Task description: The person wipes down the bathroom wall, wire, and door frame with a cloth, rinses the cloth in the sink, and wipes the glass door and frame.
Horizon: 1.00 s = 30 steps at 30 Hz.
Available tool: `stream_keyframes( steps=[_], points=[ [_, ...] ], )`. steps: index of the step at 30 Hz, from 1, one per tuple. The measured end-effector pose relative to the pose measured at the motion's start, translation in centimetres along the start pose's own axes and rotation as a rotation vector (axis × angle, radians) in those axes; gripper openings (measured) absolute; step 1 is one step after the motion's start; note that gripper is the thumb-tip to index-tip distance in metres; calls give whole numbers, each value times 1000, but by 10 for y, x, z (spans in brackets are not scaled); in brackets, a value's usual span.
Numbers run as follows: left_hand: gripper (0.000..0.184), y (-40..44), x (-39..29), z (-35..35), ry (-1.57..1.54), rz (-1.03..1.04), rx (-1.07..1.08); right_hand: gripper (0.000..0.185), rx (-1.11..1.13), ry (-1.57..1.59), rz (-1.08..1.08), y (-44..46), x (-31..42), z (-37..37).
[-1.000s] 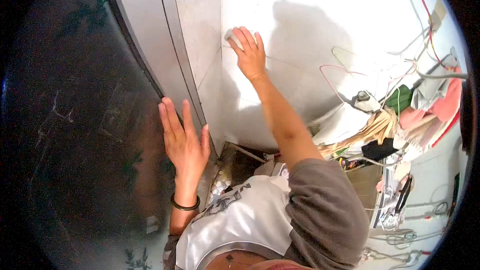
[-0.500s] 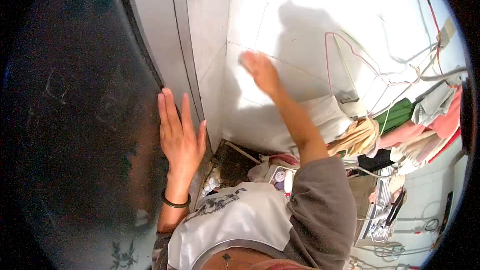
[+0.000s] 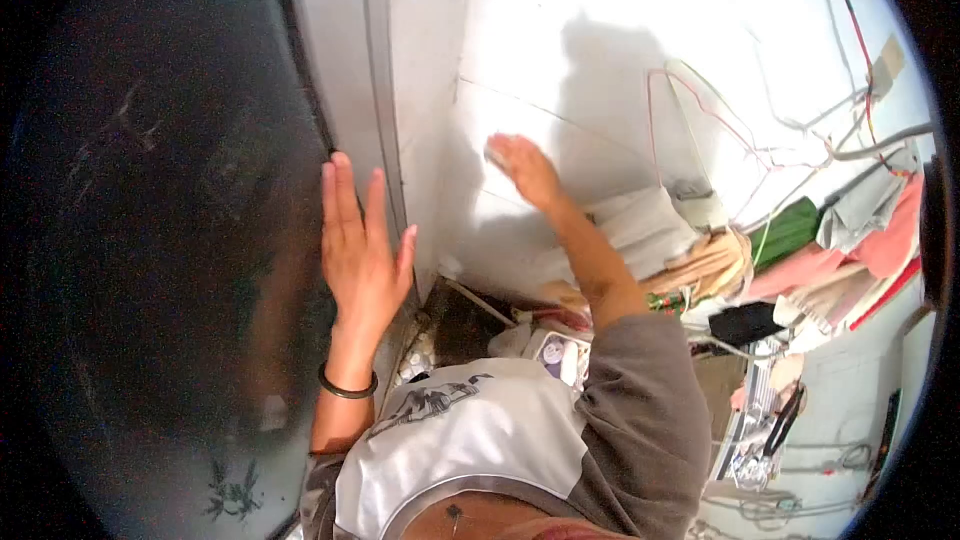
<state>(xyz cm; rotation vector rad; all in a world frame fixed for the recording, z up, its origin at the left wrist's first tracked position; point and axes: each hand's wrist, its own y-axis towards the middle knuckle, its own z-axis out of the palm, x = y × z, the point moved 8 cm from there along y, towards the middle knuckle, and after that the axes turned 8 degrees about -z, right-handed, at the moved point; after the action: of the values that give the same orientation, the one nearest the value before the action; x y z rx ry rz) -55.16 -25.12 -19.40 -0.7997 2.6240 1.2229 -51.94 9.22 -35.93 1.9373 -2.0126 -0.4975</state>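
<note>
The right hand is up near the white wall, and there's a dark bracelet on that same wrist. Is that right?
Not quite: the head view shows the dark bracelet on the wrist of the left hand. The right hand is indeed up near the white wall.

Left hand [image 3: 362,265]: back toward the viewer, held flat, with fingers [image 3: 345,202] extended and the thumb [image 3: 406,252] standing apart on its right side. The wrist [image 3: 350,365] is nearly straight, and the left forearm [image 3: 340,428] runs directly behind it. Right hand [image 3: 530,172]: outstretched beyond and to the right of the left hand, its fingers [image 3: 512,148] close together and directed leftward; slight blur obscures the tips, and the palm is hidden. The right forearm [image 3: 585,245] slants back from this hand to a slightly bent elbow [image 3: 614,296].
</note>
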Motion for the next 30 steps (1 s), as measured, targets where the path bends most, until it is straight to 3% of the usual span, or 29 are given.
stream_keyframes(
  steps=[1,2,4,5,6,8,10,11,12,13,14,15,17,18,20,23,25,26,28,30],
  points=[
    [76,0,1,-1,-21,0,3,45,8,-268,-260,-12,18,25],
    [76,0,4,-3,-40,0,6,43,15,-124,-140,0,14,27],
    [71,-6,3,-13,-194,37,-21,37,-91,-89,-151,40,14,-9],
    [68,-10,0,-16,-252,59,-4,40,-341,246,149,77,20,-74],
    [61,-15,-9,-22,-262,64,4,37,-580,-87,-155,107,50,-139],
    [48,-23,-18,-29,-285,81,8,43,-944,-123,-251,162,65,-250],
    [42,-30,-18,-29,-288,64,13,35,-1126,195,-289,229,32,-315],
    [41,-33,-16,-28,-284,51,2,39,-1064,555,-177,245,47,-355],
    [40,-37,-12,-31,-281,36,-3,40,-1040,626,-132,254,61,-365],
    [39,-38,-10,-35,-260,26,-2,42,-1018,696,-85,263,75,-376],
    [39,-39,-8,-39,-242,13,-6,42,-1050,478,-107,272,88,-376],
    [38,-41,-7,-43,-228,-3,-12,33,-1130,846,-172,307,56,-309],
    [37,-43,-8,-48,-227,-17,-35,39,-1290,441,-299,229,134,-268],
    [37,-45,-10,-50,-215,-25,-34,42,-1188,622,-215,199,152,-219],
    [37,-46,-14,-52,-202,-26,-38,44,-1082,669,-48,138,164,-123],
    [38,-50,-26,-56,-175,-14,-17,45,-993,779,35,117,147,-105],
    [39,-50,-37,-58,-152,16,-12,51,-1047,735,-40,136,136,-167],
    [39,-51,-41,-58,-159,19,-4,52,-1112,564,-152,156,140,-219],
    [38,-52,-48,-55,-173,24,6,52,-1186,547,-406,194,156,-320],
    [37,-50,-55,-55,-178,19,4,43,-1292,456,-545,233,150,-385]
  ],
)
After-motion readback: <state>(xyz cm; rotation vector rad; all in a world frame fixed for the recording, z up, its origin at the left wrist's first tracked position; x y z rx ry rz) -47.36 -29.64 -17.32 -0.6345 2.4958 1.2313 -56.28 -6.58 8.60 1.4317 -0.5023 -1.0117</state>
